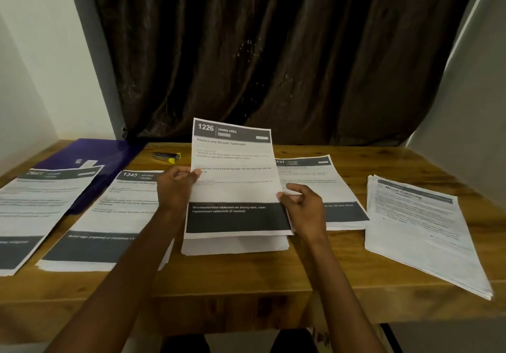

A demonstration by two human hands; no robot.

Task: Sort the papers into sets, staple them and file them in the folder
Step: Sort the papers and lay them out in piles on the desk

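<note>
— Item: sheet 1226 (232, 177), raised over the middle pile (235, 246), long axis running away from the person. Left hand (175, 185) pinches its left edge; right hand (301, 205) holds the right edge.

— Surroundings?

— Stapler (166, 157) beyond the left grip, folder (90, 153) far left on the worktop (246, 270). Piles flank it; nothing blocks.

- Five paper stacks (419, 232) on the desk (246, 276)
- One raised sheet (235, 177)
- One purple folder (90, 153)
- One stapler (166, 156)
- Two hands (175, 188)
</note>
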